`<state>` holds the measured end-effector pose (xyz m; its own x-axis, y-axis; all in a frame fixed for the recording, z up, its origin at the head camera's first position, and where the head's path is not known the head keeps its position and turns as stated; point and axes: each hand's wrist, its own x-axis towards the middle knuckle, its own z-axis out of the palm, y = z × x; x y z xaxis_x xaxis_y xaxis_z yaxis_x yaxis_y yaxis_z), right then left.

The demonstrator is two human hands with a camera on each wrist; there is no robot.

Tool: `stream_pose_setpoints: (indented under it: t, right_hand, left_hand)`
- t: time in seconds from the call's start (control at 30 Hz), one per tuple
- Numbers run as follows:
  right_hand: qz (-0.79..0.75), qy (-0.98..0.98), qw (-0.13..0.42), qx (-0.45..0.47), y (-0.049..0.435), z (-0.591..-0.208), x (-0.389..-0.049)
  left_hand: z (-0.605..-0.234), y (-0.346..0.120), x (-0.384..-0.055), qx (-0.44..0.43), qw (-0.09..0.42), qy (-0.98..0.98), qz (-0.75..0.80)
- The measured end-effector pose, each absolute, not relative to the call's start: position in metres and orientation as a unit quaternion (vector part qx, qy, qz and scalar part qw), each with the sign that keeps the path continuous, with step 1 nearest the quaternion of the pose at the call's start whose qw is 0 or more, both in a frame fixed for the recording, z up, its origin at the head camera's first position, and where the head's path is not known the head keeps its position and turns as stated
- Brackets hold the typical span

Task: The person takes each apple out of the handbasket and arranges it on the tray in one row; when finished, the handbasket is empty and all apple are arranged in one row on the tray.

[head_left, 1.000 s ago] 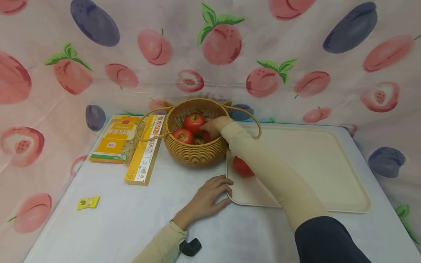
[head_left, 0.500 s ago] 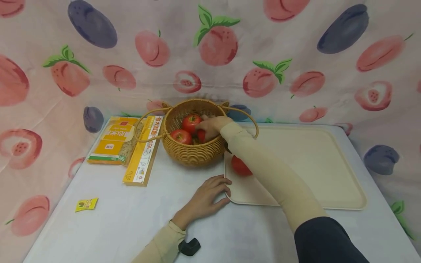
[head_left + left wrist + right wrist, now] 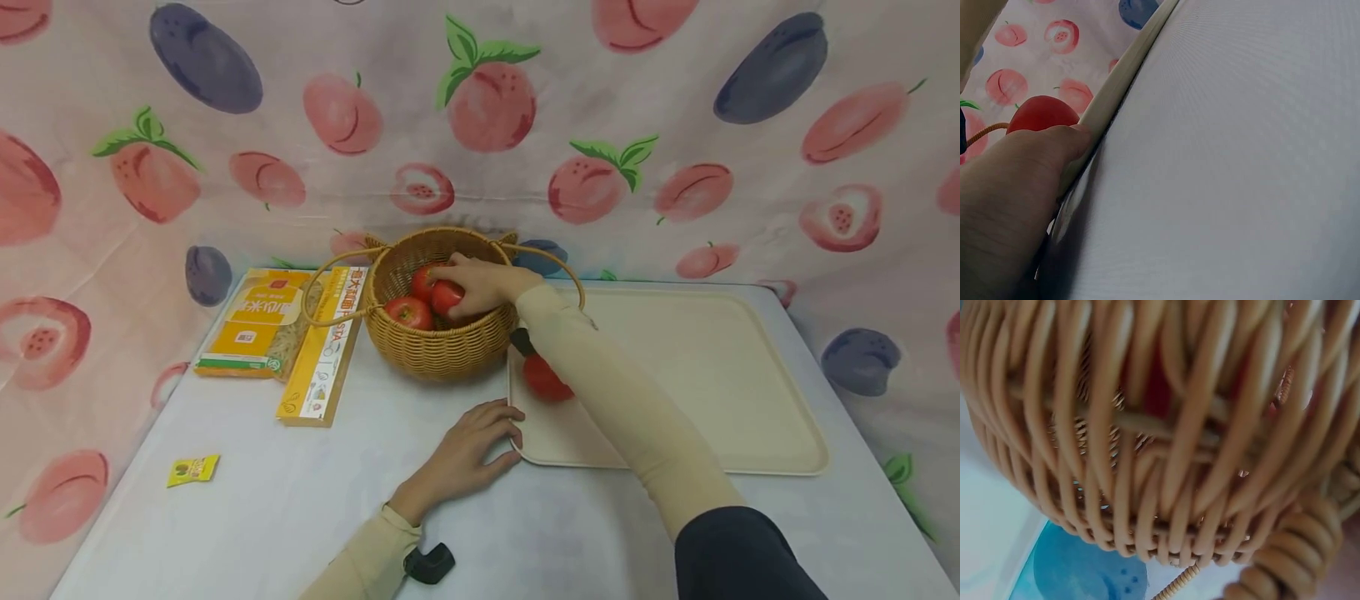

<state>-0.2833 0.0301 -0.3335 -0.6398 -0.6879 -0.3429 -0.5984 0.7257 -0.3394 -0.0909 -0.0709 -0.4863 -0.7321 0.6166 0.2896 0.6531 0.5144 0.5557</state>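
Note:
A wicker basket (image 3: 442, 354) with looped handles stands at the back of the table. Inside its opening, my right hand (image 3: 486, 286) grips a red apple (image 3: 447, 297), while a second apple (image 3: 410, 313) and a third apple (image 3: 423, 282) lie beside it. Basket weave fills the right wrist view, hiding that hand. My left hand (image 3: 467, 450) rests at the near left corner of a cream tray (image 3: 720, 375), fingers relaxed against its edge. Its thumb touches the tray rim in the left wrist view. On the tray, partly behind the right sleeve, sits another red apple (image 3: 545, 379).
Left of the basket lie a yellow grain bag (image 3: 251, 325) and a long pasta box (image 3: 318, 367), the basket's left handle overlapping them. A small yellow packet (image 3: 192, 470) is at the front left. Fruit-print cloth (image 3: 480, 192) hangs behind the table.
My right hand has risen from deeper in the basket with an apple in its grip, which shows more fully now. The left hand stays at the tray corner. The head view has shifted slightly.

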Motion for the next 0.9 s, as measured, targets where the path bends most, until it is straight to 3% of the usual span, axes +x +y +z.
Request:
stream_pose_setpoints:
  t: [0.27,0.9]
  right_hand:
    - [-0.152,0.897,0.188,-0.371,0.037,-0.336,-0.280]
    - [-0.294,0.877,0.107,-0.364,0.055,-0.333,-0.263]
  left_hand:
    - [-0.486,-0.071,-0.091,-0.357,0.008,-0.871,-0.337]
    - [-0.487,-0.070,-0.091,-0.356,0.015,-0.873,-0.334]
